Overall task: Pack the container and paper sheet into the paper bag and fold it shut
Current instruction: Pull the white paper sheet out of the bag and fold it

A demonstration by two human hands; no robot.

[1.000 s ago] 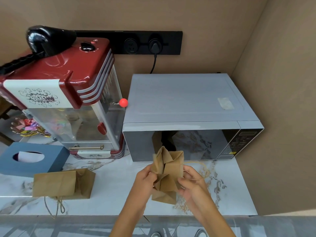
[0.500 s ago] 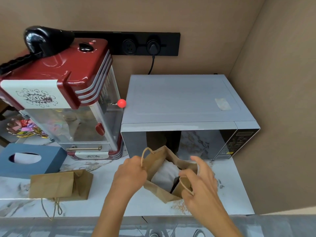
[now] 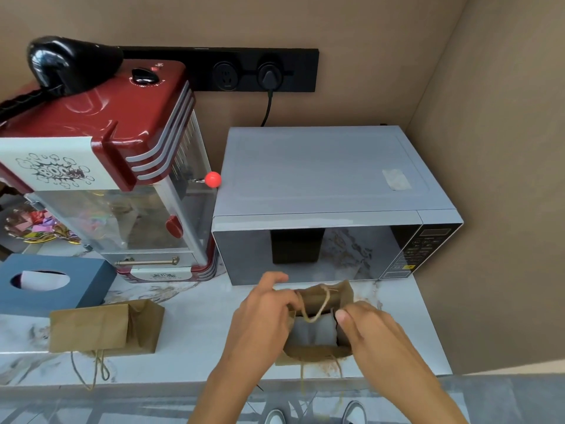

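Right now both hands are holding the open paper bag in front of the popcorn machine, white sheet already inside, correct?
Not quite: in the head view the paper bag stands in front of the microwave, not the popcorn machine. Both the left hand and right hand hold it open, white sheet inside.

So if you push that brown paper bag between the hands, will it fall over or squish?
Probably squish first. The paper bag has thin, creased walls that already bend where the left hand and right hand hold its rim. Something white sits inside, so it may stay put rather than tip. Its string handle droops, so that looks floppy.
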